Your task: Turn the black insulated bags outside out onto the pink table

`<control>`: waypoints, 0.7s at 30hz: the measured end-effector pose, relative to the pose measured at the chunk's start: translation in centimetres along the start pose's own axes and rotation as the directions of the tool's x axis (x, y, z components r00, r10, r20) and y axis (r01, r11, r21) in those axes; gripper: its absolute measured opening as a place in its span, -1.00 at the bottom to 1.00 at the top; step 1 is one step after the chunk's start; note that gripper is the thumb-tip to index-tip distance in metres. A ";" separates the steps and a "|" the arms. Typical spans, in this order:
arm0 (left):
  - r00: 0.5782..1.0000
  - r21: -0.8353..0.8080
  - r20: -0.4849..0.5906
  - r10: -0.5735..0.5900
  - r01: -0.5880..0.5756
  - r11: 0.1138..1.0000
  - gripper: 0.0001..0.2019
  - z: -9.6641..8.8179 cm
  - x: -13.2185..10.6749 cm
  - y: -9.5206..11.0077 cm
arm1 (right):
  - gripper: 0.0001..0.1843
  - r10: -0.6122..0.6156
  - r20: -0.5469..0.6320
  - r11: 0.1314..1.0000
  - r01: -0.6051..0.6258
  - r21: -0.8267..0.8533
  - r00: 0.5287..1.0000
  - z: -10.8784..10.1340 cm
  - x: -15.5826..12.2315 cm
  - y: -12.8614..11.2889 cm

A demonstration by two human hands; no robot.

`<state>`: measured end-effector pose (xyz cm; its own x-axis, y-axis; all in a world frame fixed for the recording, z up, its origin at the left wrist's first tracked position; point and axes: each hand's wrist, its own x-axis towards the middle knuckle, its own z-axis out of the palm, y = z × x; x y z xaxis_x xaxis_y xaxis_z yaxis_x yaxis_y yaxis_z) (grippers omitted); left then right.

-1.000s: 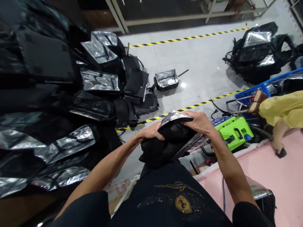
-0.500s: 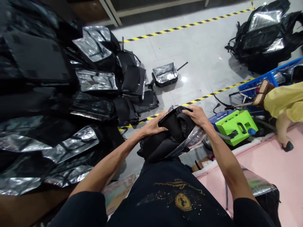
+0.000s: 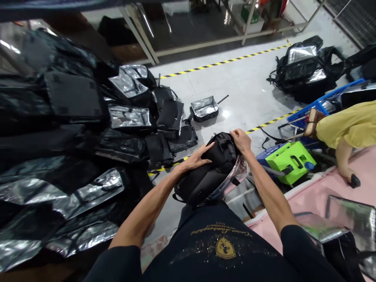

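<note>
I hold a black insulated bag (image 3: 210, 172) with a silver foil lining against my stomach. My left hand (image 3: 197, 158) lies on the bag's left side with its fingers pressed onto the black fabric. My right hand (image 3: 241, 140) grips the bag's far top edge, fingers curled over it. A strip of the foil lining (image 3: 235, 176) shows along the bag's right edge below my right wrist.
A big heap of black and silver bags (image 3: 88, 133) fills the left. One open foil-lined bag (image 3: 205, 108) sits on the grey floor ahead. A green box (image 3: 290, 160) and a pink table (image 3: 331, 196) lie to the right, where another person in yellow (image 3: 346, 129) leans. More bags (image 3: 305, 66) lie far right.
The bag has turned so its black side faces up and less foil shows. Both hands have shifted a little farther along it. The view has tilted up.
</note>
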<state>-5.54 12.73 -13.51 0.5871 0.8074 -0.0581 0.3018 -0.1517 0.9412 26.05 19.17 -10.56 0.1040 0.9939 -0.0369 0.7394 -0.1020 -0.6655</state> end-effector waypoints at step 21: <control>0.958 -0.043 -0.205 -0.199 0.194 0.980 0.36 2.6 -2.9 0.0 | -0.09 0.247 0.079 0.928 -0.260 0.267 0.966 6.3 -12.4 7.6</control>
<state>-5.30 8.86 -14.20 0.3482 0.9210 -0.1747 0.3778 0.0327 0.9253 26.18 6.29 -19.88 0.2310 0.9378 -0.2590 0.4818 -0.3415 -0.8070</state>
